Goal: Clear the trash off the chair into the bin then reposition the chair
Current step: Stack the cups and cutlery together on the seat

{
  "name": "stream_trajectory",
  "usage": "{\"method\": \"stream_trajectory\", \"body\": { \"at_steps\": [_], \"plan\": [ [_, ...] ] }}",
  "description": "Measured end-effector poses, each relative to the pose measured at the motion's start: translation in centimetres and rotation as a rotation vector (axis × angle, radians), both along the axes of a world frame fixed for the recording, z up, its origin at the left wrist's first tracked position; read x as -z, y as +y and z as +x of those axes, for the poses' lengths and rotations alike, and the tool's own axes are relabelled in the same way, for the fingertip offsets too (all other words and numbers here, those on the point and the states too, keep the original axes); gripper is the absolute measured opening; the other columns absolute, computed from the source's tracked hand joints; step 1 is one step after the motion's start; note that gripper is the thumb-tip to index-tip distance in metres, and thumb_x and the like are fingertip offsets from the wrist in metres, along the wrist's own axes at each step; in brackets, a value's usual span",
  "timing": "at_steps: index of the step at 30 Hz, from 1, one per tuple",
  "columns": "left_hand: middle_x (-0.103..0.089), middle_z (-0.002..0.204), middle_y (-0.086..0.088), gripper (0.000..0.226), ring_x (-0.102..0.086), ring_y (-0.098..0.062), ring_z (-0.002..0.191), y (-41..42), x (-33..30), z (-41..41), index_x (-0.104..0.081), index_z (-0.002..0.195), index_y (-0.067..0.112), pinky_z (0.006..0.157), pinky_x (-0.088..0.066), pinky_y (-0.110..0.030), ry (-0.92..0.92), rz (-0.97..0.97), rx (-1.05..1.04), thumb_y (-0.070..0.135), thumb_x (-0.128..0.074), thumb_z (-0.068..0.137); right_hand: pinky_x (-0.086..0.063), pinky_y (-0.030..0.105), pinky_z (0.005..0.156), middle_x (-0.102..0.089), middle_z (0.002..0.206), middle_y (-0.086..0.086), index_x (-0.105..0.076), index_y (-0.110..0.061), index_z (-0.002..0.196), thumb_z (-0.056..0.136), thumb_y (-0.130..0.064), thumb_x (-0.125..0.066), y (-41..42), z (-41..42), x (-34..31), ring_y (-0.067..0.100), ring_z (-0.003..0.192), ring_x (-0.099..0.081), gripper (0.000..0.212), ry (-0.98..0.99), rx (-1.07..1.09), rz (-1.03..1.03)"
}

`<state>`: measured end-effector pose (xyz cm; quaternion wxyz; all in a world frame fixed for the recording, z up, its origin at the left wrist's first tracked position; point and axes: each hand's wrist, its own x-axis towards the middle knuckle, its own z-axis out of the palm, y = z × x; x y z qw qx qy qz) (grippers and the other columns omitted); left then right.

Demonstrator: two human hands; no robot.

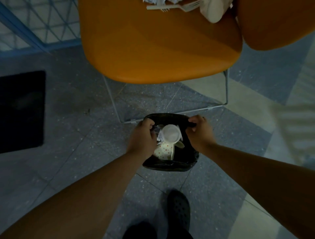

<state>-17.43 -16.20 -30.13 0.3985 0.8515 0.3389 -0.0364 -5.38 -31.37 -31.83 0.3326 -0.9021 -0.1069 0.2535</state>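
A small bin lined with a black bag (168,166) stands on the floor just in front of the orange chair (153,44). My left hand (142,139) grips the bag's left rim, and my right hand (200,132) grips its right rim. Inside lie a white cup (170,134) and a dotted paper plate (164,151). At the back of the chair seat rest white plastic forks (172,6), crumpled paper (153,1) and a white bag-like piece of trash (214,12).
The chair's thin metal legs (226,88) stand close behind the bin. A second orange chair (276,22) is at the upper right, a blue wire rack (39,23) at the upper left, a dark mat (20,110) at the left. My dark shoe (179,208) is below.
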Motion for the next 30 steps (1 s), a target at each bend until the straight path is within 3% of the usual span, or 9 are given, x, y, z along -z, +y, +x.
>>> {"method": "stream_trajectory", "body": {
  "at_steps": [3, 6, 12, 17, 23, 27, 30],
  "plan": [
    [-0.06, 0.116, -0.013, 0.027, -0.058, -0.024, 0.105, 0.5, -1.6, 0.7, -0.055, 0.118, 0.008, 0.084, -0.048, -0.032, -0.062, 0.015, 0.011, 0.007, -0.056, 0.092, -0.04, 0.023, 0.071, -0.055, 0.117, 0.007, -0.058, -0.016, 0.114, 0.086, -0.012, -0.056, 0.1, 0.3, -0.7, 0.017, 0.087, -0.054, 0.028, 0.033, -0.045, -0.031],
    [-0.061, 0.114, -0.013, 0.023, -0.058, -0.024, 0.103, 0.8, -3.9, 1.5, -0.057, 0.115, 0.008, 0.084, -0.05, -0.036, -0.11, 0.021, 0.017, 0.008, -0.057, 0.092, -0.036, 0.012, 0.06, -0.055, 0.112, 0.001, -0.061, -0.02, 0.109, 0.084, -0.013, -0.06, 0.3, 0.3, -2.6, 0.009, 0.079, -0.054, 0.026, 0.02, -0.144, -0.01],
    [-0.06, 0.112, -0.015, 0.02, -0.057, -0.03, 0.101, 1.3, -11.3, 4.1, -0.056, 0.114, 0.007, 0.084, -0.049, -0.048, -0.195, 0.061, 0.11, 0.012, -0.055, 0.095, -0.044, 0.015, 0.067, -0.055, 0.109, -0.007, -0.056, -0.03, 0.102, 0.089, -0.013, -0.054, 2.3, 1.3, -10.3, -0.003, 0.083, -0.056, 0.022, -0.011, -0.257, 0.176],
    [-0.06, 0.114, -0.011, 0.025, -0.056, -0.027, 0.098, 3.6, -18.0, 7.6, -0.054, 0.119, 0.012, 0.08, -0.049, -0.045, -0.24, 0.176, 0.177, 0.021, -0.057, 0.096, -0.049, 0.033, 0.07, -0.049, 0.111, -0.009, -0.055, -0.026, 0.107, 0.092, -0.014, -0.054, 4.6, 4.1, -17.6, 0.008, 0.087, -0.055, 0.019, -0.139, -0.375, 0.289],
    [-0.059, 0.107, -0.006, 0.02, -0.058, -0.021, 0.09, 8.4, -23.8, 12.8, -0.054, 0.112, 0.016, 0.073, -0.051, -0.042, -0.309, 0.307, 0.112, 0.02, -0.06, 0.093, -0.05, 0.033, 0.069, -0.047, 0.115, -0.012, -0.054, -0.033, 0.108, 0.094, -0.022, -0.054, 7.3, 9.8, -23.3, 0.005, 0.094, -0.053, 0.017, -0.211, -0.438, 0.257],
    [-0.062, 0.113, -0.009, 0.025, -0.061, -0.022, 0.098, 11.6, -25.4, 16.6, -0.057, 0.116, 0.014, 0.073, -0.046, -0.032, -0.366, 0.335, 0.086, 0.019, -0.063, 0.091, -0.048, 0.033, 0.074, -0.045, 0.121, -0.01, -0.051, -0.035, 0.109, 0.096, -0.024, -0.053, 9.6, 13.6, -24.7, 0.009, 0.101, -0.052, 0.017, -0.248, -0.454, 0.251],
    [-0.062, 0.116, -0.012, 0.026, -0.06, -0.027, 0.103, 13.9, -24.9, 19.9, -0.057, 0.117, 0.011, 0.079, -0.051, -0.04, -0.382, 0.314, 0.116, 0.018, -0.063, 0.092, -0.046, 0.035, 0.077, -0.044, 0.122, -0.009, -0.052, -0.032, 0.109, 0.096, -0.023, -0.053, 11.9, 16.7, -24.4, 0.011, 0.105, -0.049, 0.016, -0.299, -0.425, 0.247]
  ]
}}
